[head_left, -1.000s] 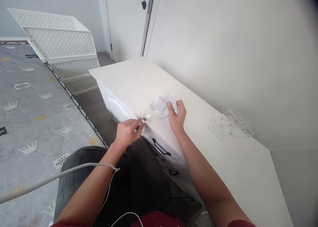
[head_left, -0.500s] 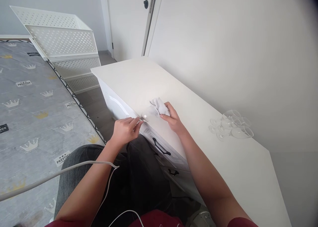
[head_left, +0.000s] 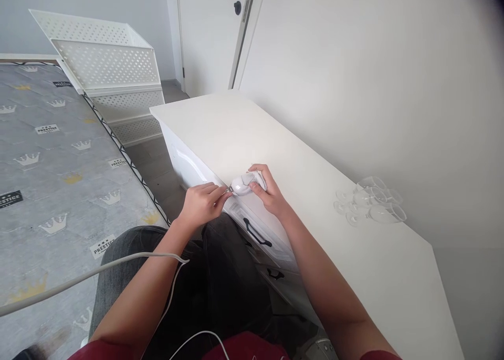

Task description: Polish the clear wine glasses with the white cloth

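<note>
A clear wine glass point(head_left: 238, 186) lies on its side in the air over the front edge of the white cabinet top point(head_left: 220, 134). Its stem is pinched by my left hand point(head_left: 205, 202), whose fingers hide the foot. At the rim, my right hand point(head_left: 268, 192) is closed on a white cloth point(head_left: 258, 179). The cloth appears bunched inside the bowl, with my thumb near the outside of the rim. Farther right on the cabinet top, several clear stemmed glasses point(head_left: 374, 200) lie on their sides close together by the wall.
Black drawer handles point(head_left: 256, 233) stick out from the cabinet front near my knees. To the left is a grey mattress point(head_left: 79, 192) with crown prints. White perforated shelving point(head_left: 106, 63) stands beyond it, near a white door point(head_left: 208, 40). A pale cable point(head_left: 98, 271) crosses over my left forearm.
My right hand has brought the cloth from beside the glass's rim into its bowl. My left hand keeps its pinch on the stem. The view has shifted slightly.
</note>
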A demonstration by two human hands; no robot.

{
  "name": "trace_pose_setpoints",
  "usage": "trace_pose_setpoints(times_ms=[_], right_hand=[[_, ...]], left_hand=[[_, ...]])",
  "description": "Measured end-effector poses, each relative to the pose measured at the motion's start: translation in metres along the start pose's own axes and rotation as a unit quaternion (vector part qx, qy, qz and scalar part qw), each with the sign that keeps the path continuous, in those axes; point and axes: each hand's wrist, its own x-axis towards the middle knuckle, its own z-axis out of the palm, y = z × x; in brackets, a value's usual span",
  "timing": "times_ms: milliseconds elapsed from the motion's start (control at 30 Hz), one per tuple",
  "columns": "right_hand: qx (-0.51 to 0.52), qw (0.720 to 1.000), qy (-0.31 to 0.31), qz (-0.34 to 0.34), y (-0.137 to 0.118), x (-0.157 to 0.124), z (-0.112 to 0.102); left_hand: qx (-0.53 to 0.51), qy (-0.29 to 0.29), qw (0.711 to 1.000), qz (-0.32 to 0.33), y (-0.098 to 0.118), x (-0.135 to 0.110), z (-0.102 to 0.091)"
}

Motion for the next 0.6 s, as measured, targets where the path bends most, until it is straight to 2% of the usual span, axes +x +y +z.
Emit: trace_pose_setpoints(times_ms=[200,300,400,500,600], right_hand=[[0.073,0.996,-0.032,0.047,0.005,0.006,-0.005],[0.102,0.993,-0.030,0.060,0.007,0.007,-0.007],[0.077,0.996,-0.006,0.050,0.007,0.006,-0.008],[0.031,0.999,0.035,0.016,0.004,0.005,-0.008],[0.034,0.997,0.068,-0.016,0.003,0.003,-0.007]], left_hand=[[-0.024,-0.054,0.998,-0.020,0.002,-0.005,0.003],[-0.060,-0.076,0.993,-0.069,0.007,-0.005,0.006],[-0.112,-0.097,0.979,-0.139,0.013,0.000,0.004],[-0.217,-0.135,0.943,-0.212,0.017,0.008,-0.001],[-0.333,-0.165,0.884,-0.286,0.019,0.014,-0.005]])
